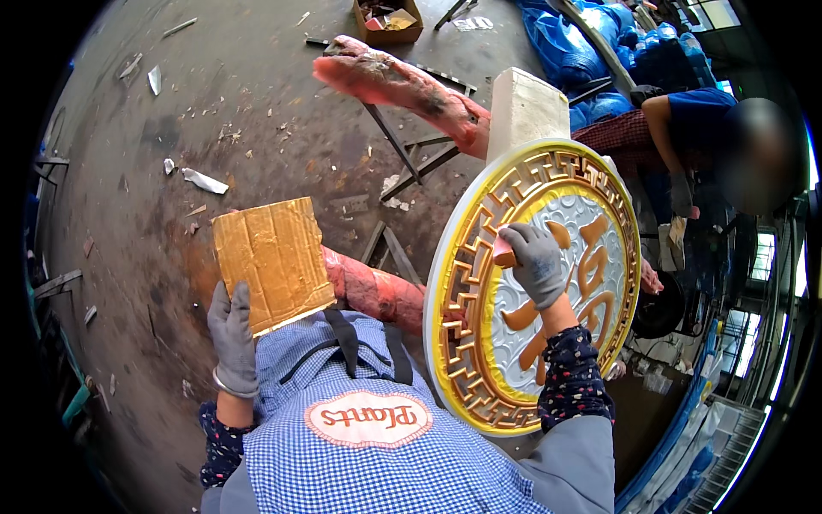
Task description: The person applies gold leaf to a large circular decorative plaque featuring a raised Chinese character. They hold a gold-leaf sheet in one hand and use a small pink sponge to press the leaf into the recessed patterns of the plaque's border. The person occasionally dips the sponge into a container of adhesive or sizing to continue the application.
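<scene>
Large round disc (505,298), gold key-pattern border around a silver-white face with raised brown-gold characters, serves as landmark; right hand (538,264), grey-gloved, is over its left-centre part, grip closed round a small pinkish-brown block (503,252) by the yellow inner ring, contact with the face unclear. Left hand (232,332), also grey-gloved, is well left of the disc, its grip holding a gold-coated square cardboard sheet (274,264) by the lower-left edge. Off-white rectangular block (526,116) just beyond the disc's top edge; rough pink log-shaped piece (415,97) reaches out to the disc's upper left.
</scene>
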Available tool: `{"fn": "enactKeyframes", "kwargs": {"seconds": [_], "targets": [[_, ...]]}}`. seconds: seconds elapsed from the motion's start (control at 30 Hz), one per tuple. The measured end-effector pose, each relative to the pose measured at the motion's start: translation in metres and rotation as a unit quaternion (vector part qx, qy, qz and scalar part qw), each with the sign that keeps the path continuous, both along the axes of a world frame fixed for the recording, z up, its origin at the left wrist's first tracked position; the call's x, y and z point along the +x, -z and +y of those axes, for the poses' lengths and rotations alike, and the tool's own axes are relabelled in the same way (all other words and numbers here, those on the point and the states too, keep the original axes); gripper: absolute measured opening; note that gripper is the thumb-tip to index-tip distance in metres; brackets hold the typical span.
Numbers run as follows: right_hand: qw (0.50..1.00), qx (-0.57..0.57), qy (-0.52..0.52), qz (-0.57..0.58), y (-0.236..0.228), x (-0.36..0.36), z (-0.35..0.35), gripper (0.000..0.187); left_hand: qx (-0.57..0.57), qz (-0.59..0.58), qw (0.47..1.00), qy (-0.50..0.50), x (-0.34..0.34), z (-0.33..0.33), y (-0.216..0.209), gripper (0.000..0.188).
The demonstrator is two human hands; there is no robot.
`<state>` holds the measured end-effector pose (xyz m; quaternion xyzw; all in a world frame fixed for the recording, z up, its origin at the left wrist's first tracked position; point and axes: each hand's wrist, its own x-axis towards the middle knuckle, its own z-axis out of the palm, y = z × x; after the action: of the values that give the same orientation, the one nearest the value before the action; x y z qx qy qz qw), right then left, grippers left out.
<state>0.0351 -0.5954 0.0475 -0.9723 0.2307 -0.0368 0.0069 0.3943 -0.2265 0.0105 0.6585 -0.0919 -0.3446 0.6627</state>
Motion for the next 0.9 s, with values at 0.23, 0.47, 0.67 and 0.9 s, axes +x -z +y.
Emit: {"fn": "enactKeyframes", "kwargs": {"seconds": [0.23,0.47,0.67,0.9], "targets": [[1.000,0.003,0.010,0.026,0.018,0.003,0.005,0.036,0.003,0.021,1.000,0.001,-0.001,-0.008,-0.006,0.036],[0.999,0.007,0.020,-0.039,0.008,0.019,0.008,0.036,-0.014,0.038,0.999,-0.008,0.000,-0.012,-0.009,0.034],[0.998,0.012,0.062,0.023,0.019,0.010,0.007,0.040,-0.012,0.024,1.000,0.001,0.003,-0.015,-0.011,0.033],[0.999,0.007,0.052,0.001,0.020,0.035,0.015,0.029,0.005,0.006,1.000,0.014,0.010,-0.012,-0.010,0.033]]}}
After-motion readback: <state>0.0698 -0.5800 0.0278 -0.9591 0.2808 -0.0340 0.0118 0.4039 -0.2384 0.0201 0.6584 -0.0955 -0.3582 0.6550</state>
